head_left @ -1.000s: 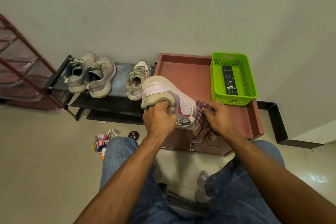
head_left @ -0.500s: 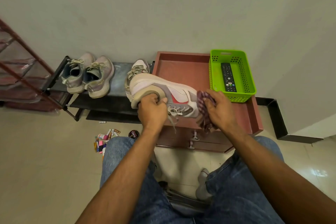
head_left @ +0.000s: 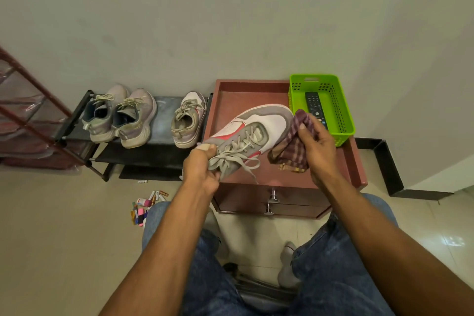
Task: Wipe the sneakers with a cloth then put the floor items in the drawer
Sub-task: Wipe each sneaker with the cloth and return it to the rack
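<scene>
My left hand [head_left: 201, 167] grips the heel end of a white, grey and red sneaker [head_left: 252, 128], held laces-up over the brown drawer cabinet [head_left: 351, 161]. My right hand [head_left: 319, 142] holds a bunched purple checked cloth [head_left: 292, 147] against the sneaker's toe. Its mate [head_left: 188, 120] stands on the black shoe rack [head_left: 164, 120], right of a pale sneaker pair [head_left: 120, 115]. Small floor items [head_left: 145, 206], tubes and packets, lie on the tiles left of my knee. The cabinet's two drawers [head_left: 272, 202] are closed.
A green plastic basket [head_left: 343, 115] holding a black remote [head_left: 314, 105] sits on the cabinet's back right corner. A red wire rack [head_left: 28, 115] stands at far left. A black floor frame [head_left: 384, 161] runs along the wall at right. My jeans-clad knees fill the foreground.
My left hand has turned the sneaker from sole-side up to laces up, toe pointing right. My right hand with the cloth has shifted right and up to the toe.
</scene>
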